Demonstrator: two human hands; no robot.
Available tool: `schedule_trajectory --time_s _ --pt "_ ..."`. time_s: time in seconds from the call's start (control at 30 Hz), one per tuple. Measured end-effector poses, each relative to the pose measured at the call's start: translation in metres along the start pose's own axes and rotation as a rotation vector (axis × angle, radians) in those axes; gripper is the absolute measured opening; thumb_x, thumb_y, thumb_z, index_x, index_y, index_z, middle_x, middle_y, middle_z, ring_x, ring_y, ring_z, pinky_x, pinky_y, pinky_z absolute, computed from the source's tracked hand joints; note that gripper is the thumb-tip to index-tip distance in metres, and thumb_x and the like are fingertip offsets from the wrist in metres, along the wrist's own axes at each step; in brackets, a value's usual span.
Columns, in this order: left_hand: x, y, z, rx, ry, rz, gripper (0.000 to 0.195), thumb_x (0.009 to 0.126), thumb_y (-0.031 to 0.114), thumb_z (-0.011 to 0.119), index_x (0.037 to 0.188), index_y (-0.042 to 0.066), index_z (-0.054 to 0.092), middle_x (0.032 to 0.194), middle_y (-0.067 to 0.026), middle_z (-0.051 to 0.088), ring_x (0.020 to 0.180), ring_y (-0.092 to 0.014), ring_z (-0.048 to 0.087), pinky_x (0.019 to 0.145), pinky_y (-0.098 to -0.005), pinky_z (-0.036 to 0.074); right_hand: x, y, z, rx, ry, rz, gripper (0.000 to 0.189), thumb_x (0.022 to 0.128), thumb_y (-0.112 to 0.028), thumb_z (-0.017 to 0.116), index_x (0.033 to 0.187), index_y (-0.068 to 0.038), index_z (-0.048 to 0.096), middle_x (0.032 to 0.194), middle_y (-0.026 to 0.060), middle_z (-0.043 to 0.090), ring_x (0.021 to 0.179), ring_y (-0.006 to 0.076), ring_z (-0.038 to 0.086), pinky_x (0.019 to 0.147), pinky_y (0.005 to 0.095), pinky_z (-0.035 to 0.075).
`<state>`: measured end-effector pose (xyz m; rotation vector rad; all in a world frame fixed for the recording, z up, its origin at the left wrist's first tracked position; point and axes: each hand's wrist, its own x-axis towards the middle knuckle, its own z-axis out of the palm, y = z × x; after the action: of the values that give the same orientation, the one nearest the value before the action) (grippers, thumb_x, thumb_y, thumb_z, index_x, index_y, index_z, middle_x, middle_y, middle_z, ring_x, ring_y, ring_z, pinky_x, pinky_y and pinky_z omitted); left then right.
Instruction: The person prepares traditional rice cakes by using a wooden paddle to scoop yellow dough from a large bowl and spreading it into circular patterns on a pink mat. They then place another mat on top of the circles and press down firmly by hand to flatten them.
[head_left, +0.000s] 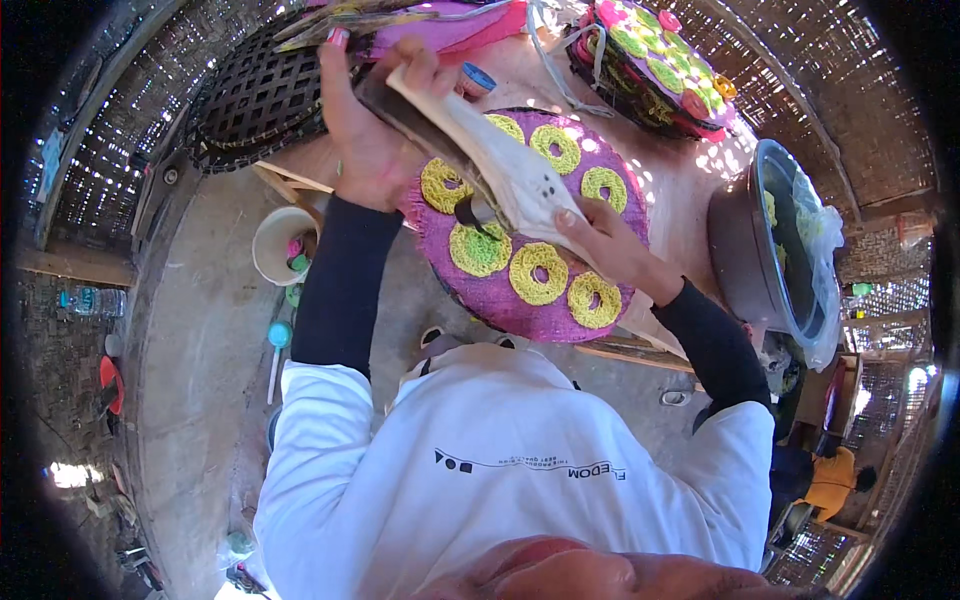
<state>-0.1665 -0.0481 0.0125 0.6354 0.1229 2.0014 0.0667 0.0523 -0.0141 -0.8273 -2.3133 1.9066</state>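
Both my hands hold a long hand press with a pale upper arm and a dark lower arm. My left hand is around its far left end, thumb raised, with a red and white wrapping on the thumb tip. My right hand grips the near right end of the pale arm. A short metal cylinder sticks out below the press. Beneath it lies a round tray covered with purple cloth. Several yellow strand rings lie on the cloth. One ring by the cylinder has a green middle.
Stacked trays of colourful rings stand at the back right. A brown tub with a clear plastic bag is at the right. Left are a black woven basket and a white pail. A person in orange is far right.
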Motion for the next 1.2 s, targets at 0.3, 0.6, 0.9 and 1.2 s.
schedule_trajectory --time_s 0.3,0.6,0.9,1.2 --pt "-0.048 -0.042 0.015 1.683 -0.279 -0.244 0.061 0.074 0.036 0.059 0.123 0.007 0.036 0.123 -0.0109 0.043 0.115 -0.026 0.039 0.100 -0.0362 0.026 -0.021 -0.077 -0.009 -0.395 0.091 -0.391 0.046 0.078 -0.038 0.057 0.102 0.001 0.053 0.063 0.0050 0.053 0.048 0.0114 0.049 0.044 0.0227 0.039" --pt "-0.016 -0.070 0.038 1.981 -0.806 0.449 0.033 0.074 0.028 0.054 0.101 0.008 0.052 0.082 -0.0062 0.055 0.080 -0.021 0.053 0.077 -0.0372 0.037 0.014 -0.088 -0.064 0.051 0.968 -1.044 0.043 0.085 -0.040 0.042 0.107 -0.003 0.048 0.080 0.0087 0.053 0.067 0.0212 0.055 0.056 0.0344 0.046" --pt "0.006 -0.051 0.093 2.263 -1.090 0.416 0.021 0.067 0.025 0.054 0.083 0.011 0.053 0.064 -0.0042 0.054 0.059 -0.021 0.055 0.059 -0.0351 0.038 -0.080 -0.142 -0.024 -0.089 0.641 -0.676 0.023 0.075 -0.008 0.055 0.091 -0.005 0.039 0.068 0.0062 0.050 0.051 0.0181 0.052 0.046 0.0321 0.043" --pt "0.010 -0.069 0.078 1.569 -0.765 -0.318 0.035 0.063 0.017 0.072 0.093 0.008 0.056 0.092 -0.0044 0.058 0.089 -0.015 0.055 0.080 -0.0325 0.044 -0.233 -0.099 -0.114 -0.117 0.450 -1.199 0.012 0.077 -0.015 0.050 0.080 -0.004 0.045 0.066 0.0053 0.046 0.057 0.0178 0.048 0.052 0.0296 0.042"
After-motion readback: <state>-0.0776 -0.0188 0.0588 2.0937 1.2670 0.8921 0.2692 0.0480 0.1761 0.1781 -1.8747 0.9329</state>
